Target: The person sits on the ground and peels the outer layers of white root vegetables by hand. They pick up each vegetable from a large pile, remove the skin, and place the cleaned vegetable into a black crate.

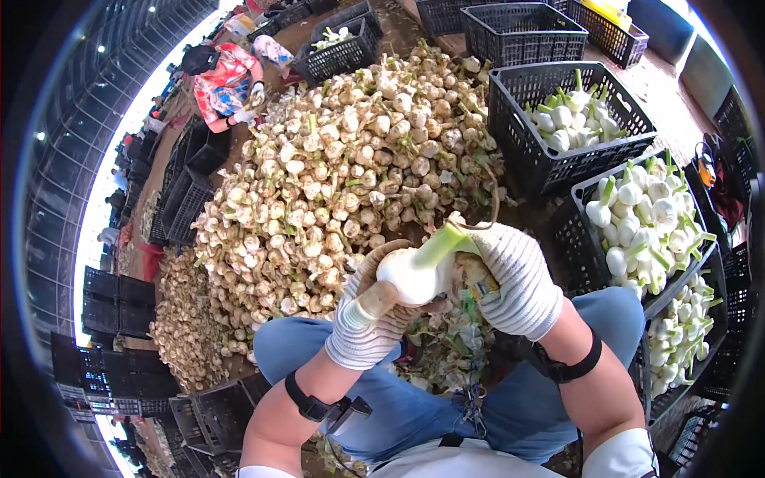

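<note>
A white garlic bulb (406, 279) with a thick green stem (440, 246) is held up over my lap. My left hand (375, 316), in a striped knit glove with a worn brown thumb, is wrapped around the bulb. My right hand (519, 281), gloved the same way, is closed at the stem's upper end, with dry brown outer skin (475, 272) hanging at its fingers. Whether a tool is inside the right hand is hidden. Beyond both hands rises a large heap of unpeeled garlic (352, 167). Scraps of leaves and skins (460, 334) lie between my knees.
To my right, black plastic crates (574, 188) hold clean white garlic bulbs (648, 221). Another crate of bulbs (568, 122) stands farther off. A person in a red patterned top (224, 89) works across the heap. Stacked black crates (188, 203) stand left of the heap.
</note>
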Tool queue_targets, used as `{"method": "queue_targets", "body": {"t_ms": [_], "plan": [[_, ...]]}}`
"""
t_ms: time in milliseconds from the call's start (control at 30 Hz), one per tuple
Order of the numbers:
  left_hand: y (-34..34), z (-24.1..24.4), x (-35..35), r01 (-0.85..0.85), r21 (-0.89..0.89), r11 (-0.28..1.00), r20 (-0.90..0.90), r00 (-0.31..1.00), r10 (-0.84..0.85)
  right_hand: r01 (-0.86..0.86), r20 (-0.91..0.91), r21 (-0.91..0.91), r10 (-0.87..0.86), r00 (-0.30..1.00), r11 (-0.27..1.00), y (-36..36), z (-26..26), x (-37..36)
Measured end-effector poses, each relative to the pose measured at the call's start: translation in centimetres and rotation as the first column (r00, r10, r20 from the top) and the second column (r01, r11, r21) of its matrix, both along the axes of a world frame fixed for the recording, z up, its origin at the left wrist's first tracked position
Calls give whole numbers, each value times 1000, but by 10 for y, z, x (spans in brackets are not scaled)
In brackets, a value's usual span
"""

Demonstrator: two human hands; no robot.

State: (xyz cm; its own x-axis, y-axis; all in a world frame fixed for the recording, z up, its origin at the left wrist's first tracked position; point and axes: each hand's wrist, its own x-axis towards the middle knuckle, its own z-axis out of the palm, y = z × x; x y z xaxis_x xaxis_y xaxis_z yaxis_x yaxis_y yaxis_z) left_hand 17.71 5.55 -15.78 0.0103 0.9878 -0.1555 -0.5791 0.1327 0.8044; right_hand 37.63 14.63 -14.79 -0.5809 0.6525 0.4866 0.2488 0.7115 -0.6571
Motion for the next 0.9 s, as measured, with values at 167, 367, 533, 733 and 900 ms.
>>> {"method": "queue_targets", "body": {"t_ms": [167,367,533,733,900], "plan": [[1,-2,6,19,-21,1000,114,993,-17,-364,-430,-728,26,902,581,-9,-20,-15],[7,-7,-2,215,-194,957,407,905,-121,-31,-46,-292,18,999,956,-5,-12,-9],[6,-22,13,-136,-112,984,-166,979,117,-76,-183,-615,-49,982,785,-15,-13,-14],[2,-11,-2,22,-4,1000,-273,962,-22,129,-140,-488,-224,965,863,-4,-17,-7],[0,-8,5,-86,-66,994,-25,996,84,-2,-220,-347,-79,972,938,-18,-13,-15]]}}
